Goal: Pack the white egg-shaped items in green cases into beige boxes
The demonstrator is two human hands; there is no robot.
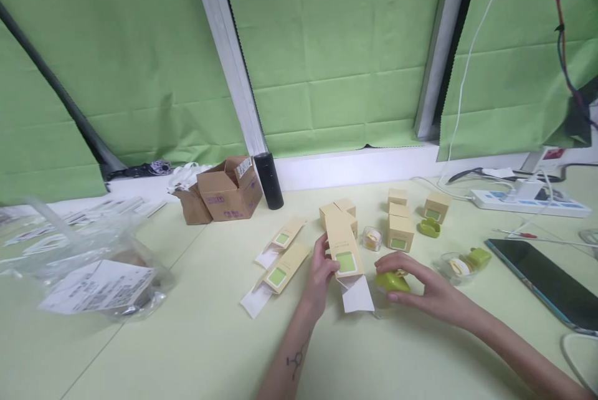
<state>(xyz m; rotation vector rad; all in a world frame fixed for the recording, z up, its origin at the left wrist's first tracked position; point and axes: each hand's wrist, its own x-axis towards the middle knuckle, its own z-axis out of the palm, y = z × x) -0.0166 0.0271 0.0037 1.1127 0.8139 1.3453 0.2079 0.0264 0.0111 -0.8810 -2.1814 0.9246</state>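
My left hand [322, 272] grips the side of a flattened tan carton [344, 250] with a green window, its white flap lying open on the table toward me. My right hand [420, 285] is curled over a small green lidded container [393, 282] just right of that carton, fingers wrapped round its top. Two more flat tan cartons [283, 268] lie to the left with their white flaps out. Behind stand several small assembled tan boxes [400, 232] and a small clear jar [372, 238].
A brown cardboard shipping box [230, 191] and a black cylinder [269, 180] stand at the back. Clear plastic bags with printed sheets [93, 275] lie at left. A dark tablet [546, 281], a power strip [527, 202], a green lid [430, 227] and another jar with green lid [460, 263] sit right.
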